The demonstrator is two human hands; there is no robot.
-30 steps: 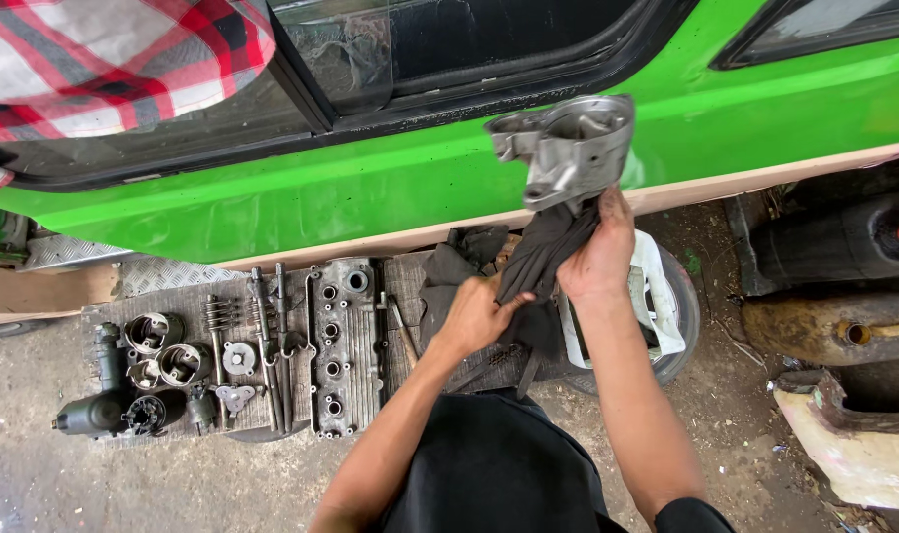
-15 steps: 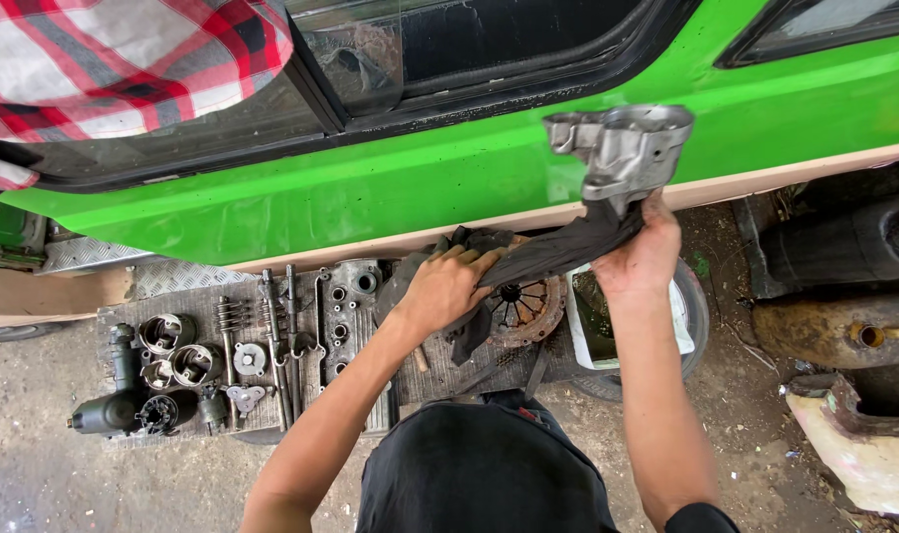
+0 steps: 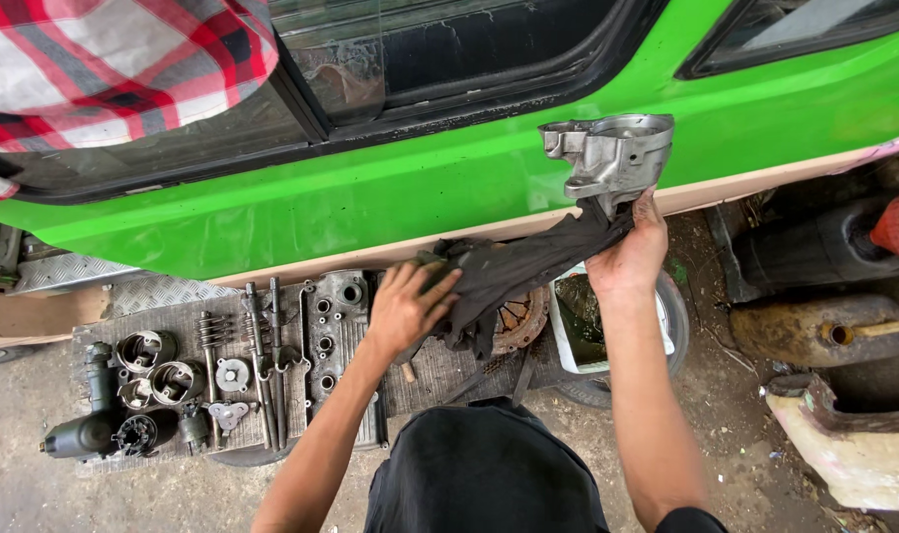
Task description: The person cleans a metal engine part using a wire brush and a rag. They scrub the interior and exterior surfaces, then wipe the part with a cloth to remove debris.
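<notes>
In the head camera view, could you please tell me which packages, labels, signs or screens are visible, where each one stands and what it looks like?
No labels, signs or screens show.
Open white container: the nearest thing to a package, on the ground below the right hand, boxy, dark inside.
Metal casting: grey, unmarked, held up by the right hand with a dark rag whose other end the left hand grips.
</notes>
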